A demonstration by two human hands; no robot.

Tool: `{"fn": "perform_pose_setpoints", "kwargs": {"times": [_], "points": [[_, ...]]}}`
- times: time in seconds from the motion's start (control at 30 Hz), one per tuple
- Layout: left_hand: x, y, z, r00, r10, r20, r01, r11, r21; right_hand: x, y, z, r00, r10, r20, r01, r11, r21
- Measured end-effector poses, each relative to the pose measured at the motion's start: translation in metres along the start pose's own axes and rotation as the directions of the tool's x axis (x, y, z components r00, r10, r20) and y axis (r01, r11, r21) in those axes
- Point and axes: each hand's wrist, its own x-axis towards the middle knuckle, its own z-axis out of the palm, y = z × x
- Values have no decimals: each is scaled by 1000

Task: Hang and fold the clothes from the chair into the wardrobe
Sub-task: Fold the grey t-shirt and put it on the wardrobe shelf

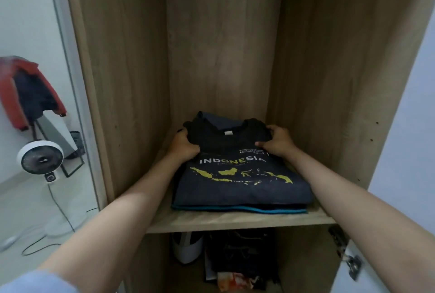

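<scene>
Head view: open wardrobe (pixel 131 62). On its shelf (pixel 235 221), toward the front edge, a folded dark shirt (pixel 237 175) tops a small stack. Left hand (pixel 186 145) and right hand (pixel 279 140), fingers curled closed, pinch its shoulders near the collar. Soft, light, floppy; best supported at both sides.

Loads of headroom in the wardrobe (pixel 122 57) compartment, mid frame: nothing above the stack of shirts (pixel 240 186) up to the top. The stack fills most of the shelf (pixel 235 221), leaving a bare strip along the front edge and narrow gaps by both side walls. Both hands, left (pixel 184 144) and right (pixel 277 142), are pinched on the stack's far corners, so those are blocked. The compartment below is crammed with dark stuff. A hinge (pixel 348 257) sticks out lower right.
</scene>
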Motion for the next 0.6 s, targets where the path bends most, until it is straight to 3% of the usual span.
{"fn": "perform_pose_setpoints", "kwargs": {"times": [0.07, 0.13, 0.2, 0.3, 0.4, 0.47, 0.53, 0.6], "points": [[-13, 5, -5, 997, 60, -49, -56, 995, 88, -22, -6, -4, 997, -62, -45, 57, 994, -94], [-38, 7, -12, 985, 167, -46, -162, 983, 91, -60, -18, -12, 983, -185, -10, 184, 982, -33], [-76, 6, -20, 928, 359, 98, -360, 933, -5, -110, -28, -21, 933, -350, 85, 347, 936, 55], [-126, -7, -28, 738, 523, 426, -550, 832, -68, -176, -30, -25, 829, -513, 223, 512, 856, 69], [-131, -21, -23, 668, 475, 573, -650, 747, 139, -197, -10, -21, 809, -500, 308, 542, 838, -61], [-135, -28, -23, 662, 435, 610, -672, 705, 227, -209, 4, -14, 824, -452, 342, 529, 830, -178], [-140, -30, -25, 667, 419, 616, -664, 709, 237, -215, 11, -12, 845, -417, 334, 506, 824, -253], [-143, -28, -29, 677, 430, 598, -653, 725, 219, -218, 10, -14, 861, -402, 312, 476, 853, -215]]}}
